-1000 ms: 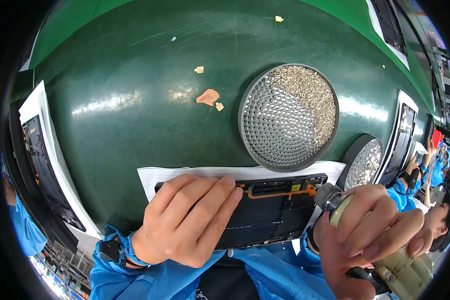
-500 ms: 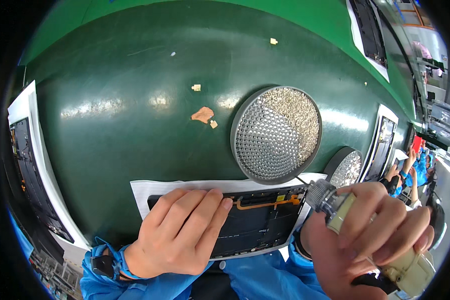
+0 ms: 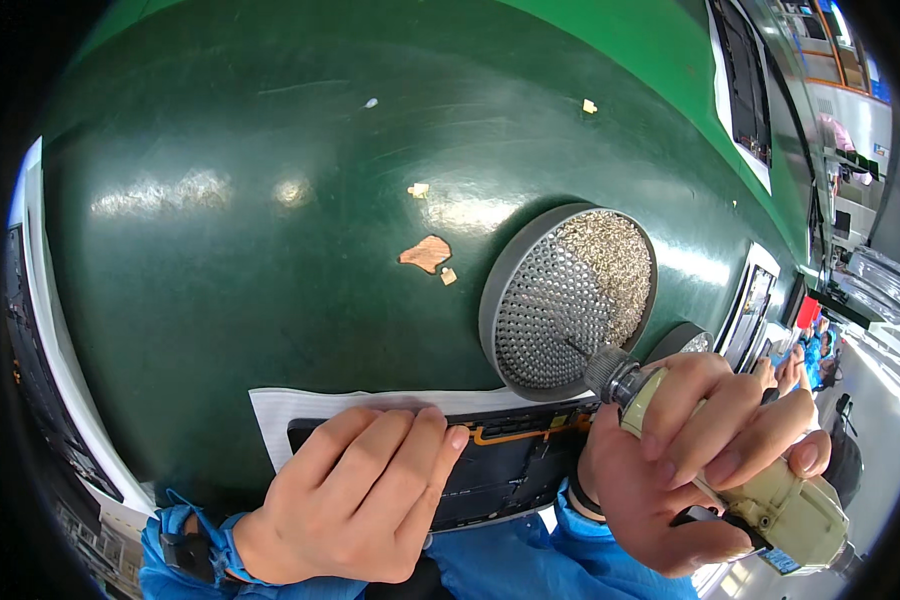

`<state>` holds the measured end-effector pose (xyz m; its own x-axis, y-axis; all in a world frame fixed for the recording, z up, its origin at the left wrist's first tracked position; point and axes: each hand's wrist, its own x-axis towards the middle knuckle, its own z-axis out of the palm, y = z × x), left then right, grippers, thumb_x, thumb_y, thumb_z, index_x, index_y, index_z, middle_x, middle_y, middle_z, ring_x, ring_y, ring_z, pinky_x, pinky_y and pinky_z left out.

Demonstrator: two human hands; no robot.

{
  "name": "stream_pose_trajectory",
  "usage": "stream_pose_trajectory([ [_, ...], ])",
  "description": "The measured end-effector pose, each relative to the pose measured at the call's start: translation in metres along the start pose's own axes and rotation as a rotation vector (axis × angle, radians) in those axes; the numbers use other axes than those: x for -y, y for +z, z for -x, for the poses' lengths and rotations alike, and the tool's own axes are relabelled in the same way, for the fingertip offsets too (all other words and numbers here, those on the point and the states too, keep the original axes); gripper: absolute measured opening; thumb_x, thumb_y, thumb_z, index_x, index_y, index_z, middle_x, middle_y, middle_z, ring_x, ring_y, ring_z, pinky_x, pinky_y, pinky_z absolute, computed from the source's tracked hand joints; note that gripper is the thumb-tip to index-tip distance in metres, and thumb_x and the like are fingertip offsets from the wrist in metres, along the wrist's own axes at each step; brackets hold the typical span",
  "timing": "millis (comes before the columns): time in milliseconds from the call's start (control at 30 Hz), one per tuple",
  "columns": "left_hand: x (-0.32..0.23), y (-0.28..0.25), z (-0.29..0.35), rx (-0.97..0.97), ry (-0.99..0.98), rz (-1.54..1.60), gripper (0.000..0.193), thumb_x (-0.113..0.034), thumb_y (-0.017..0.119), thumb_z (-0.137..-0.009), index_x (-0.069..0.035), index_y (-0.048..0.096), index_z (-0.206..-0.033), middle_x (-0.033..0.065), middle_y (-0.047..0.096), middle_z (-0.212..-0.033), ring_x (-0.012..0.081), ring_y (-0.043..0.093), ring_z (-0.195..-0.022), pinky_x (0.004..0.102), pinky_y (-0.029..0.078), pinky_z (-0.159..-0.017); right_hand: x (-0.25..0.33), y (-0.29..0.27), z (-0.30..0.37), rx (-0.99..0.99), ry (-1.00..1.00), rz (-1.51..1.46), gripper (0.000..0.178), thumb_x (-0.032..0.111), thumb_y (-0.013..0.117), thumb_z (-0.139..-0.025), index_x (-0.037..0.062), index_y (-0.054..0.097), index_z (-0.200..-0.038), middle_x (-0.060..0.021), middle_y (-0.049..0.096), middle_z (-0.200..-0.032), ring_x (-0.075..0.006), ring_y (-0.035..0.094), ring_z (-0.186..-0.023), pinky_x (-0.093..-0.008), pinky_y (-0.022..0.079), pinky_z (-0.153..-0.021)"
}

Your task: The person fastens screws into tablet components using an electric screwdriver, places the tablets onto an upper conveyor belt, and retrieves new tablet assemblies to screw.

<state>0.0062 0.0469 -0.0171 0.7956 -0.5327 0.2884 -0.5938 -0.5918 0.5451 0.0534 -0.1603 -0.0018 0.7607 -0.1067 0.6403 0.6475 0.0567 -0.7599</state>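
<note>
My right hand (image 3: 670,490) is wrapped round a pale yellow-green electric screwdriver (image 3: 795,515) with a knurled grey nose. Its thin bit reaches over the round grey screw dish (image 3: 492,310), down at the dotted, holed part. Small loose screws (image 3: 610,255) heap on the dish's far right side. On white paper (image 3: 275,415) in front of me lies a flat black electronics casing (image 3: 500,478) with an orange ribbon cable (image 3: 505,436). My left hand (image 3: 355,500) holds the casing's left part, fingers bent together over its far edge; the thumb is hidden.
A second, smaller dish (image 3: 670,342) stands partly behind my right hand. Similar casings on paper lie at the left (image 3: 45,350), right (image 3: 752,300) and far right (image 3: 740,95). A brown scrap (image 3: 426,254) and pale tabs (image 3: 448,276) dot the green table. Another person (image 3: 815,350) is at the right.
The screwdriver's bit has moved from beside the dish's near rim to over its holed part. My left hand stays on the casing. The whole view has shifted a little.
</note>
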Motion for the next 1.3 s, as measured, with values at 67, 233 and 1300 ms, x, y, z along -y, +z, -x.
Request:
stream_pose_trajectory([
  [67, -0.001, -0.001, 0.0, 0.0, -0.005, 0.0, 0.015, -0.008, 0.078, -0.086, 0.006, 0.077, -0.09, 0.0134, 0.074, -0.098, 0.0256, 0.067, -0.092, 0.037, 0.058, -0.08, -0.001, 0.003, 0.002, -0.03, -0.011, 0.018, 0.06, 0.032, 0.078, -0.097, -0.0001, 0.038, -0.129, -0.0022, 0.047, -0.097, -0.0085, 0.05, -0.063, -0.0243, 0.044, -0.053],
  [233, -0.002, 0.001, 0.002, -0.001, -0.028, 0.016, 0.023, -0.01, 0.085, -0.076, -0.002, 0.082, -0.097, 0.0106, 0.073, -0.099, 0.0267, 0.065, -0.092, 0.0376, 0.055, -0.076, -0.002, 0.004, 0.002, -0.024, -0.036, 0.043, 0.055, 0.029, 0.076, -0.098, 0.0006, 0.041, -0.129, -0.002, 0.048, -0.097, -0.0073, 0.049, -0.063, -0.0234, 0.043, -0.052],
  [1300, -0.004, 0.004, 0.009, -0.074, -0.142, 0.038, 0.03, -0.014, 0.087, -0.068, -0.005, 0.084, -0.097, 0.0072, 0.062, -0.103, 0.0277, 0.058, -0.093, 0.0397, 0.051, -0.075, 0.023, 0.033, 0.032, 0.15, 0.045, -0.17, 0.064, 0.025, 0.078, -0.095, 0.0021, 0.04, -0.141, -0.0042, 0.055, -0.095, -0.0132, 0.055, -0.06, -0.0291, 0.048, -0.046],
])
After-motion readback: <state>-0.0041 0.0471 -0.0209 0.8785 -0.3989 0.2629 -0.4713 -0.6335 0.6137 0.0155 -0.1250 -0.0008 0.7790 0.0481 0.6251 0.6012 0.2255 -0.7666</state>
